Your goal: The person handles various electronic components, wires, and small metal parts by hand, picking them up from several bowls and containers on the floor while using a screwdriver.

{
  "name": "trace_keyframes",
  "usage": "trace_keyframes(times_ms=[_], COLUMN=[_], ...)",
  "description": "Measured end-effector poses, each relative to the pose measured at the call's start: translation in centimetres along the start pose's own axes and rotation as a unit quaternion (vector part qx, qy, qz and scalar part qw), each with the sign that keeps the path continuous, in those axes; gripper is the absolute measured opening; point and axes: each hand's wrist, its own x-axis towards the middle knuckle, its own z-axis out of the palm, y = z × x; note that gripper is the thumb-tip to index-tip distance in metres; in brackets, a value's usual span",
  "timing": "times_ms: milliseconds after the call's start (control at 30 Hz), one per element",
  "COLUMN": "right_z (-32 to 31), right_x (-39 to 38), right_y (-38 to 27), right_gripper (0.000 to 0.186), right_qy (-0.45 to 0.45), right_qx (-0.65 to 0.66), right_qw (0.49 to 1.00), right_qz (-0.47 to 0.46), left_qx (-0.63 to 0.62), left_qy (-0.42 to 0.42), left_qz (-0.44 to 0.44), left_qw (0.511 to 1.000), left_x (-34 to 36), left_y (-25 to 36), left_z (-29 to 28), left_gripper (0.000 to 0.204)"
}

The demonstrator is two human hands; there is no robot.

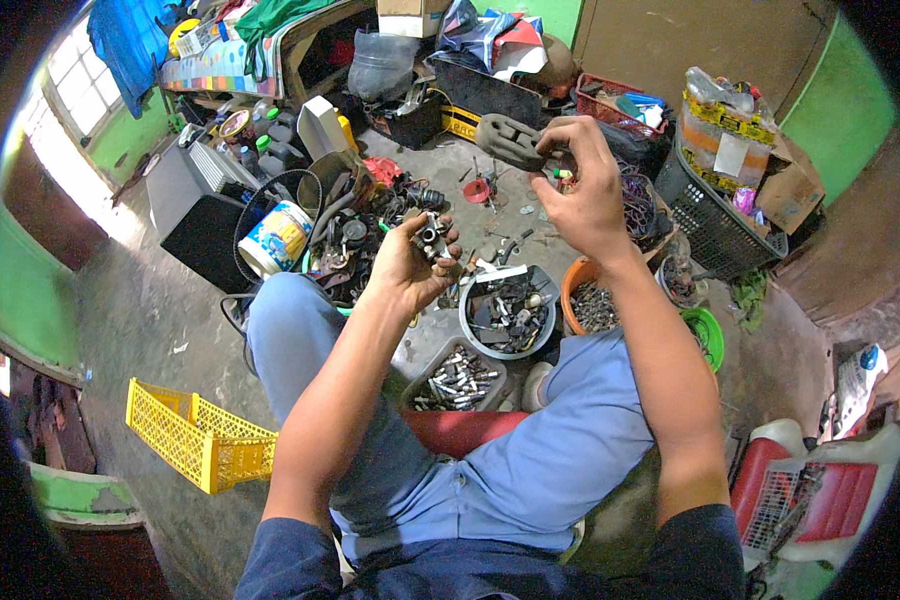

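My left hand (410, 270) is raised above my left knee, its fingers curled round several small metal fittings (432, 238). Higher up and to the right, my right hand (588, 185) pinches one end of a flat, dark grey, oblong part with oval holes (510, 142). What exactly this part is I cannot make out. Below the hands, a round whitish tub (554, 318) contains mixed dark parts. Close to my lap, a grey rectangular tray (410, 394) holds several shiny cylindrical metal pieces. An orange bucket (567, 300) full of small metal bits stands beside my right leg.
Dark scrap parts (345, 235) heap up beyond my left knee, beside a tipped white bucket (276, 240). A yellow plastic crate (202, 435) lies at the left. Back right stands a black basket (715, 220) with boxes. A red lid-like piece (478, 190) lies on the floor.
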Motion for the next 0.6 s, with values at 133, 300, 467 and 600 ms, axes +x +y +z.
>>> trace_keyframes(times_ms=[133,300,467,600], right_z=[0.08,0.07,-0.23,0.09], right_x=[0.20,0.24,0.12,0.19], right_y=[-0.61,-0.86,-0.80,-0.86], right_gripper=[0.041,0.042,0.041,0.042], right_qy=[0.056,0.094,0.096,0.094], right_qx=[-0.019,-0.030,-0.036,-0.010], right_qw=[0.997,0.993,0.993,0.995], right_qz=[-0.059,-0.058,-0.065,-0.044], left_qx=[0.005,0.009,0.017,0.003], left_qy=[0.027,0.024,0.035,0.009], left_qz=[0.014,0.016,0.024,0.014], left_qw=[1.000,1.000,0.999,1.000], left_x=[-0.08,-0.19,-0.26,-0.10], left_y=[-0.05,0.10,-0.07,0.21], left_z=[0.16,0.14,0.40,-0.20], left_gripper=[0.026,0.026,0.027,0.027])
